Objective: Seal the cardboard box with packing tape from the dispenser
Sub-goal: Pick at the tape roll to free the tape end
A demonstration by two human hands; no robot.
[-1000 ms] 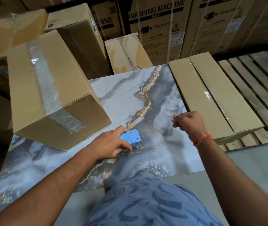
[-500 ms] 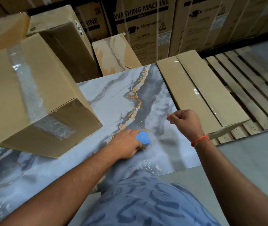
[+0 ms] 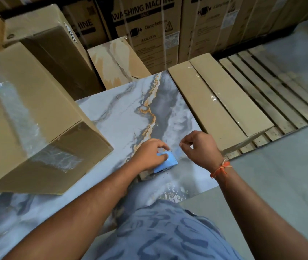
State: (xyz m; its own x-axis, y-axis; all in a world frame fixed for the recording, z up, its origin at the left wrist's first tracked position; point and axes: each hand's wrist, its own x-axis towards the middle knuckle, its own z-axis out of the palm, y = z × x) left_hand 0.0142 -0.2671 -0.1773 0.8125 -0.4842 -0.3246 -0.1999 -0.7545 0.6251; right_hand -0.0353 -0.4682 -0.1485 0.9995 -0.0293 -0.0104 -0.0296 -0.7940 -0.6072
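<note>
A large cardboard box (image 3: 27,117) lies on the marble-patterned table (image 3: 123,117) at the left, with a strip of clear tape running over its top and down its near end. My left hand (image 3: 149,154) grips a small blue tape dispenser (image 3: 165,164) and holds it against the table near the front edge. Just to its right, my right hand (image 3: 200,149) is raised slightly, thumb and forefinger pinched together on what looks like the clear tape end; the tape itself is barely visible. Both hands are well to the right of the box.
Two long flat cartons (image 3: 218,102) lie side by side along the table's right edge, on a wooden pallet (image 3: 273,87). More boxes (image 3: 53,47) and washing machine cartons (image 3: 149,29) stand behind the table. Grey floor (image 3: 280,184) is at the right.
My left hand slid the dispenser to the right, closer to my right hand, and tilted it. My right hand stayed pinched and dropped slightly. The box has not moved.
</note>
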